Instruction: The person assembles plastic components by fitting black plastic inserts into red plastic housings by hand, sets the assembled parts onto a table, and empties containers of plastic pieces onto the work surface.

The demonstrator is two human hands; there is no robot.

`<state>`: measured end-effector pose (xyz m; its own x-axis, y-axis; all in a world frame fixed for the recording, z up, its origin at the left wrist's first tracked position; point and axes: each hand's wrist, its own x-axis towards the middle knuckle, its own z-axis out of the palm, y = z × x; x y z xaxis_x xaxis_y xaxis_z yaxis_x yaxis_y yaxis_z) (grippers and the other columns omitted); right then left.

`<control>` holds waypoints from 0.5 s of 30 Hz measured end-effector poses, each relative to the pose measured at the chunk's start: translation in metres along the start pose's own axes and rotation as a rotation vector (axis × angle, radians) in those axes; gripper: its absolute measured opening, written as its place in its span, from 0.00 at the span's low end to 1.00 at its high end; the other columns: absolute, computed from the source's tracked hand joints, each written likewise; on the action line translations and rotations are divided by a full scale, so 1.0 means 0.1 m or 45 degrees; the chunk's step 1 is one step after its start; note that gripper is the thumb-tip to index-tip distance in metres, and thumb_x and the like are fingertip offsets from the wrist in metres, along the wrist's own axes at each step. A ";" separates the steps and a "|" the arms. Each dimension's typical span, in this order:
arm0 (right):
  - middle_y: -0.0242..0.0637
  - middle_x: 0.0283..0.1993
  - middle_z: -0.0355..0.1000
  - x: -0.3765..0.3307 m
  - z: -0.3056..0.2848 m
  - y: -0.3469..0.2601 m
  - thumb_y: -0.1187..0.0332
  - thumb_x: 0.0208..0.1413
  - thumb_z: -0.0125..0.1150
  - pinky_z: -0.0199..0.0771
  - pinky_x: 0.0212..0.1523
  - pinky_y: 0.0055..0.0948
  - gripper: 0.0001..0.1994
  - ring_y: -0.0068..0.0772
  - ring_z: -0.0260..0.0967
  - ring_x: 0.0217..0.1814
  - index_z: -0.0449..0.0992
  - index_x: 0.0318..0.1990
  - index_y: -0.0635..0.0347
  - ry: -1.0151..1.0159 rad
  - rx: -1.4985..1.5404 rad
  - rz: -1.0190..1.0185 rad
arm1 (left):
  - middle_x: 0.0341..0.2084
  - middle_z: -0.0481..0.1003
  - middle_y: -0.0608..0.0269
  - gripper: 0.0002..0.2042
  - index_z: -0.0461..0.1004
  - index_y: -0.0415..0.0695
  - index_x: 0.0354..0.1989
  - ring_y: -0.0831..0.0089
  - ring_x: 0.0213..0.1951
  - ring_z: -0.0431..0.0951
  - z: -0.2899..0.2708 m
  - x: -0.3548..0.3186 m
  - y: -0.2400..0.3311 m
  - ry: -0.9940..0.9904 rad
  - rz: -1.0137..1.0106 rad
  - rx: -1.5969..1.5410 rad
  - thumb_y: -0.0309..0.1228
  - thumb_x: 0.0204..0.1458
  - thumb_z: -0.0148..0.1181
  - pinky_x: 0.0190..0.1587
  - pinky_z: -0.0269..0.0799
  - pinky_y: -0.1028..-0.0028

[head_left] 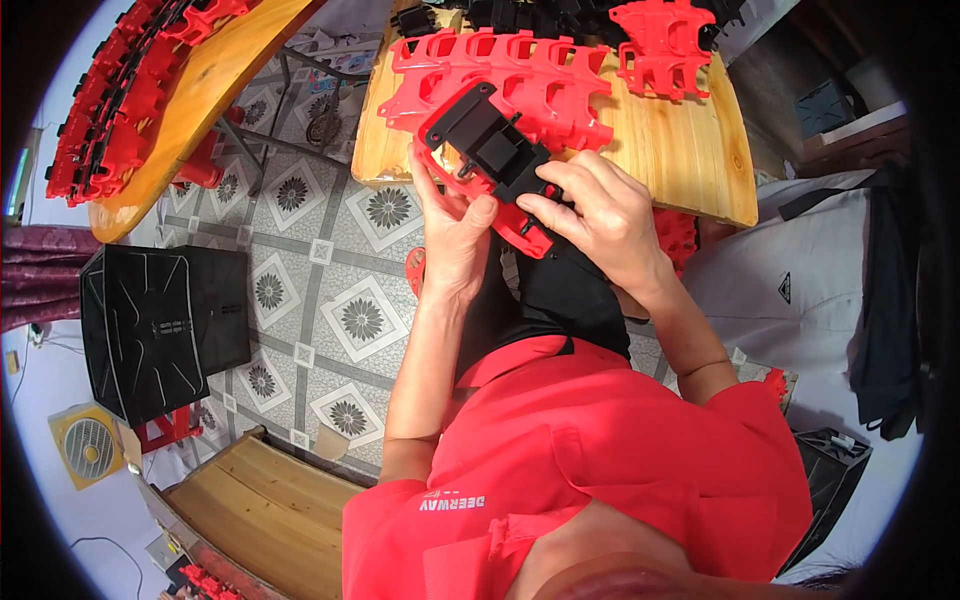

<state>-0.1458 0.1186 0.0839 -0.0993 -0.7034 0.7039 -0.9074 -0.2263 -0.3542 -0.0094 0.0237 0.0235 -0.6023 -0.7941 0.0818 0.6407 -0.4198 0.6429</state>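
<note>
I hold a red plastic frame [520, 225] with a black plastic block [490, 140] set into it, just in front of the near edge of a wooden table [690, 160]. My left hand [450, 235] grips the frame from the left side, thumb up against the black block. My right hand [600, 215] clasps the frame's right side, fingers pressing on the black block. More red frames [520, 75] lie in a row on the table behind the held piece.
A second wooden table [200, 95] at the left carries a long stack of red and black parts [120, 90]. A black plastic bin [160, 325] stands on the tiled floor [330, 270]. A wooden bench [260, 510] is at lower left, white sacks [800, 270] at right.
</note>
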 end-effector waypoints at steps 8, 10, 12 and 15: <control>0.36 0.29 0.69 -0.02 0.04 -0.05 0.69 0.42 0.74 0.74 0.26 0.31 0.15 0.36 0.70 0.27 0.74 0.35 0.63 0.033 -0.069 0.028 | 0.66 0.56 0.58 0.55 0.31 0.55 0.73 0.63 0.65 0.60 -0.03 0.04 0.02 -0.057 -0.003 -0.005 0.29 0.46 0.72 0.65 0.57 0.61; 0.36 0.29 0.69 -0.02 0.04 -0.06 0.69 0.42 0.74 0.74 0.26 0.31 0.15 0.35 0.70 0.26 0.75 0.35 0.63 0.039 -0.059 0.020 | 0.66 0.56 0.58 0.55 0.33 0.55 0.73 0.63 0.65 0.60 -0.02 0.03 0.02 -0.051 -0.003 -0.013 0.29 0.46 0.73 0.65 0.58 0.61; 0.36 0.29 0.69 -0.02 0.02 -0.07 0.69 0.42 0.74 0.73 0.26 0.31 0.15 0.35 0.70 0.26 0.75 0.35 0.63 0.062 -0.068 0.019 | 0.65 0.57 0.58 0.54 0.34 0.55 0.73 0.63 0.64 0.61 -0.02 0.03 0.01 -0.047 -0.004 -0.022 0.30 0.45 0.73 0.65 0.58 0.61; 0.37 0.29 0.69 -0.02 -0.01 -0.09 0.69 0.42 0.74 0.73 0.26 0.31 0.15 0.35 0.70 0.28 0.74 0.35 0.63 0.037 -0.094 -0.008 | 0.65 0.58 0.59 0.54 0.36 0.54 0.73 0.63 0.64 0.61 -0.03 0.00 -0.01 -0.040 -0.001 -0.012 0.30 0.44 0.74 0.64 0.59 0.61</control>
<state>-0.1382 0.1230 0.0859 -0.1044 -0.6819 0.7239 -0.9356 -0.1794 -0.3040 -0.0083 0.0229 0.0210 -0.6176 -0.7794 0.1054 0.6445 -0.4247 0.6358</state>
